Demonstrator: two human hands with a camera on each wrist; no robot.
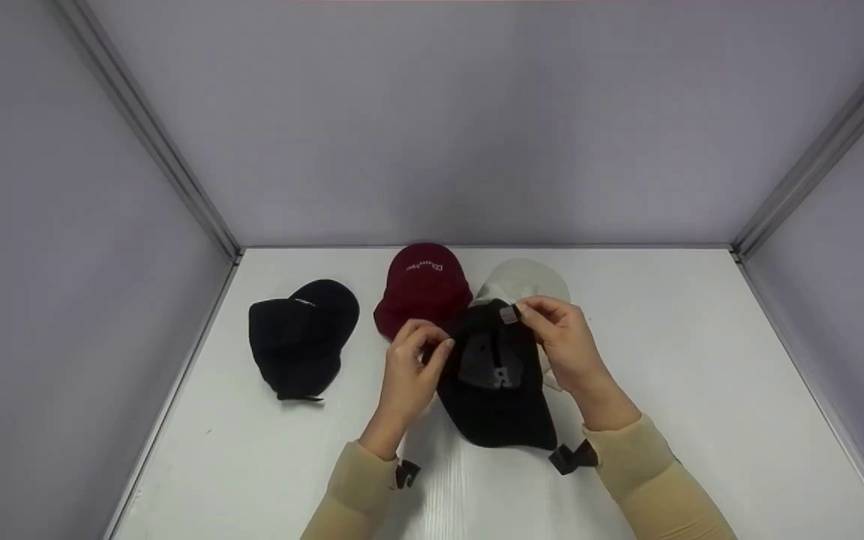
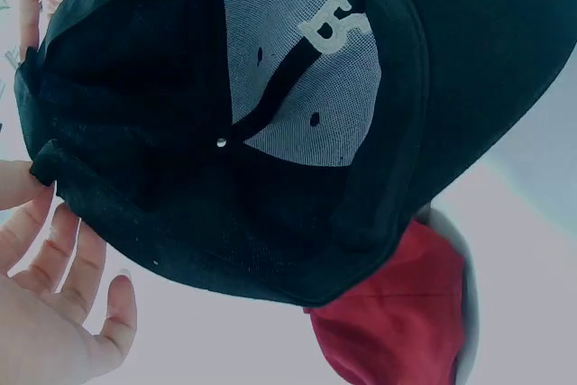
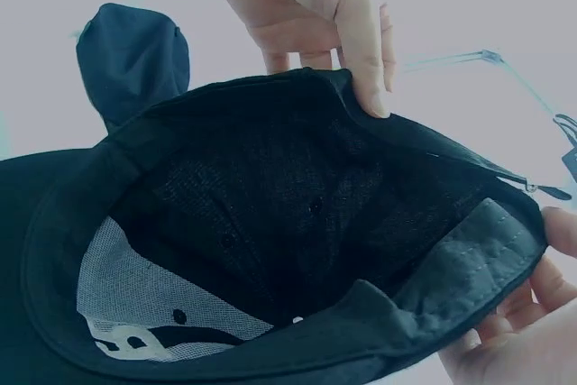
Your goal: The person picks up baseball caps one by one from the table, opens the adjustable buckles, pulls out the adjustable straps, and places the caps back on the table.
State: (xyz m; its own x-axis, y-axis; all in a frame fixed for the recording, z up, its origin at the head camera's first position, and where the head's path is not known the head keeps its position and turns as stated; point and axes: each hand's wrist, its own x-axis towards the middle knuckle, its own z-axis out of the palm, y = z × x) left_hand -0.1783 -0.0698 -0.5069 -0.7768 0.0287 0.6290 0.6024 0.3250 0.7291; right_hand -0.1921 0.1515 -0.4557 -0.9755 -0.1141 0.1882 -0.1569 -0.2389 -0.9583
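Black baseball cap (image 1: 488,409), pinched at its rim by left hand (image 1: 411,367) and right hand (image 1: 568,349), over a white table (image 1: 702,390) between grey walls (image 1: 477,135).
The left wrist view shows a shiny stud (image 2: 222,142) inside the cap, which the head view does not.

A black cap (image 3: 261,187) gaped open.
Left hand (image 3: 311,6) and right hand (image 3: 523,326) held it; a second cap (image 3: 135,65) showed beyond.
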